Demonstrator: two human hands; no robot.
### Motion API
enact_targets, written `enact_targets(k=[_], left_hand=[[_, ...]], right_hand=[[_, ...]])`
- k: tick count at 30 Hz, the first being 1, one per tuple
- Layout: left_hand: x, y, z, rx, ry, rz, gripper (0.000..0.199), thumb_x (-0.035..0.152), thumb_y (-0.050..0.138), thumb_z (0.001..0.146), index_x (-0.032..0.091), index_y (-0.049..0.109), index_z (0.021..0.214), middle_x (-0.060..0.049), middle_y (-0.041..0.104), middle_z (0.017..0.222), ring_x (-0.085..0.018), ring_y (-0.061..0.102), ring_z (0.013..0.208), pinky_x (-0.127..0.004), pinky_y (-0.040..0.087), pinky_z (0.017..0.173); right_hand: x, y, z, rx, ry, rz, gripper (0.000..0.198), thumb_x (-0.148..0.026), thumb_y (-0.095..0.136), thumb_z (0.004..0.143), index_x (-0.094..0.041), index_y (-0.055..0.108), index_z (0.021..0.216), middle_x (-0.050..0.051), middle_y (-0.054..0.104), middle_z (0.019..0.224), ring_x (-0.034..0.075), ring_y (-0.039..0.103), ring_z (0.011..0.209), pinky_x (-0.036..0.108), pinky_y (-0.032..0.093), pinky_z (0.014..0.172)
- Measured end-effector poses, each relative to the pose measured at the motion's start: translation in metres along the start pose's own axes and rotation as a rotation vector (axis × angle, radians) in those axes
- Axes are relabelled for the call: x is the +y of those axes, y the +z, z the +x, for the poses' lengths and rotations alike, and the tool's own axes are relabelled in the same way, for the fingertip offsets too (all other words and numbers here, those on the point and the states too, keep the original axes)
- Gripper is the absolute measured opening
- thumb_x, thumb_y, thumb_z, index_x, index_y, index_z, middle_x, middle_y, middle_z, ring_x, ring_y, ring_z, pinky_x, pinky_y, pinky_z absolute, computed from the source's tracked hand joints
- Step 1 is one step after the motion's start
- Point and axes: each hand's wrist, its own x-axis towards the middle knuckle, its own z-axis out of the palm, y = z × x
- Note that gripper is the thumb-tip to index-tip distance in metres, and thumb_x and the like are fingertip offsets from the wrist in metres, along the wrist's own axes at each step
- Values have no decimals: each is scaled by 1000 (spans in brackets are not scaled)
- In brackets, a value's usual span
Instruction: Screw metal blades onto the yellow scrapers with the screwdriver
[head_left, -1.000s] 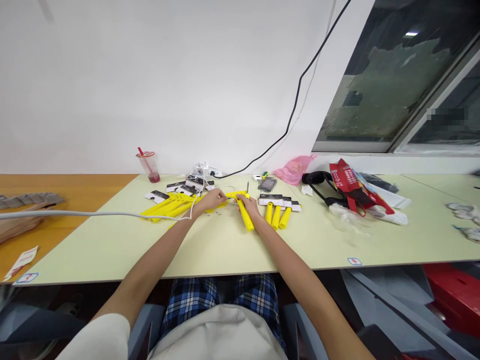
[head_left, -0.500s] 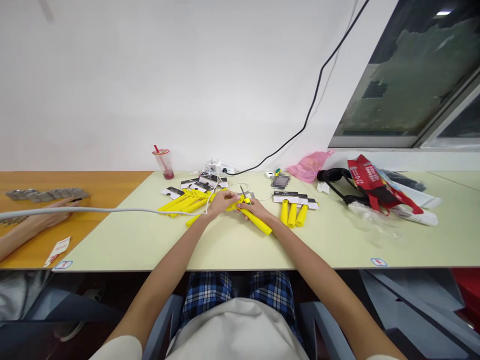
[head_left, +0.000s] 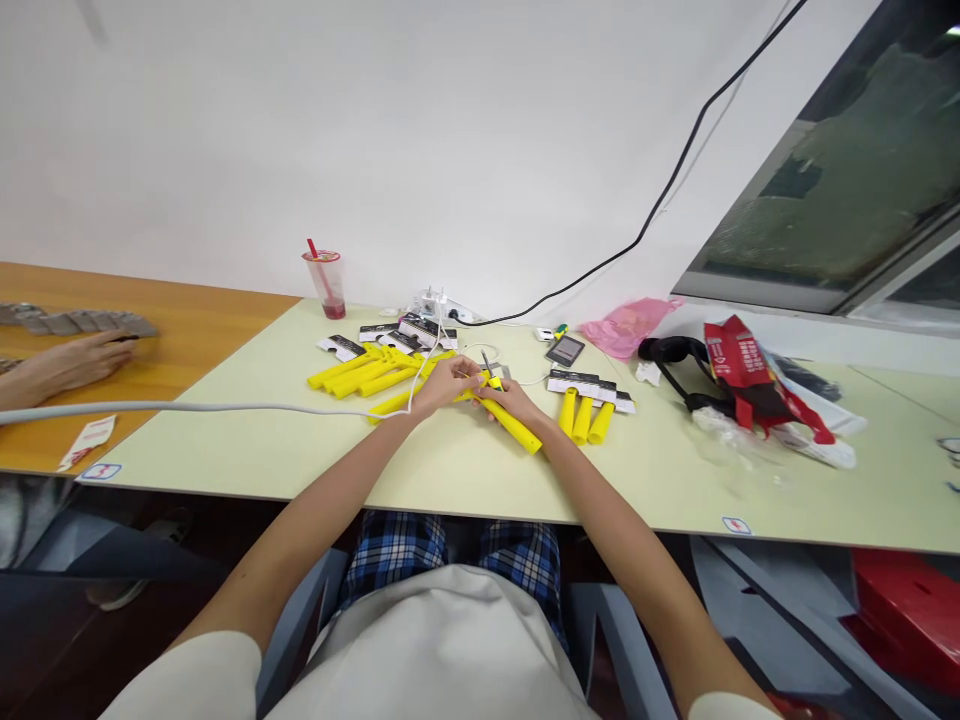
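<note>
My right hand [head_left: 510,402] is wrapped round a yellow tubular handle [head_left: 523,434], whose lower end points toward me to the right. A slim tool with a dark tip [head_left: 486,360] and a yellow body stands up by its thumb. My left hand [head_left: 447,385] is closed, fingertips pinched close to the right hand at the upper part of the handle; what lies between them is too small to tell. Several yellow handles [head_left: 360,374] with black-and-white cards lie on the left. More carded yellow handles [head_left: 583,418] lie right of my right hand.
A white cable [head_left: 225,407] crosses in front of my left wrist. Behind stand a drink cup [head_left: 327,285] and a power strip [head_left: 442,304]. A phone [head_left: 565,350], pink bag [head_left: 628,326], headphones [head_left: 679,360] and red bag [head_left: 739,365] lie rightward. Another person's hand [head_left: 79,362] rests at left.
The camera view has tilted and shifted, so the table sits differently in the picture. My hands stay together at the yellow handle, with only slight finger movement.
</note>
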Motion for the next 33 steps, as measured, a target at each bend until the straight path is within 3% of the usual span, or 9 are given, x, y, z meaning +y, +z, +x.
enact_targets(k=[3, 7, 13, 20, 25, 33], left_hand=[[-1, 1, 0, 13, -42, 1, 49, 49, 95, 73, 16, 80, 107, -10, 82, 104, -22, 74, 89, -36, 59, 85], [-3, 2, 0, -21, -70, -9, 50, 56, 92, 76, 16, 82, 102, -10, 82, 96, -22, 73, 83, -37, 58, 81], [-7, -1, 2, 47, -34, 22, 51, 63, 89, 79, 17, 84, 100, -12, 84, 109, -26, 74, 102, -37, 57, 92], [-13, -3, 5, 109, -79, 43, 49, 58, 84, 85, 17, 82, 113, -12, 83, 112, -23, 72, 99, -32, 56, 82], [-13, -3, 5, 119, -82, 36, 45, 51, 85, 85, 17, 80, 114, -13, 82, 115, -21, 73, 95, -32, 56, 79], [-8, -3, 2, 116, -82, 37, 55, 61, 92, 76, 17, 81, 108, -12, 83, 109, -24, 74, 98, -33, 57, 80]], right_hand=[[1, -1, 0, -9, -14, -4, 31, -35, 99, 79, -17, 75, 87, 5, 82, 80, 13, 64, 47, 23, 49, 41], [1, 0, -2, 4, -32, 9, 32, -36, 99, 78, -18, 74, 89, 4, 81, 78, 14, 64, 48, 24, 50, 42], [6, 1, 4, 156, -19, 55, 28, -37, 94, 82, -18, 76, 92, 6, 84, 90, 13, 64, 49, 24, 50, 41], [6, -6, 8, 320, -68, 118, 31, -44, 91, 84, -19, 73, 89, 6, 84, 92, 12, 63, 55, 23, 50, 43], [5, -7, 8, 334, -73, 136, 29, -43, 89, 86, -18, 73, 89, 7, 84, 92, 13, 63, 55, 24, 49, 43], [5, -4, 7, 272, -52, 135, 23, -38, 87, 86, -18, 76, 91, 6, 84, 91, 13, 62, 51, 24, 49, 41]])
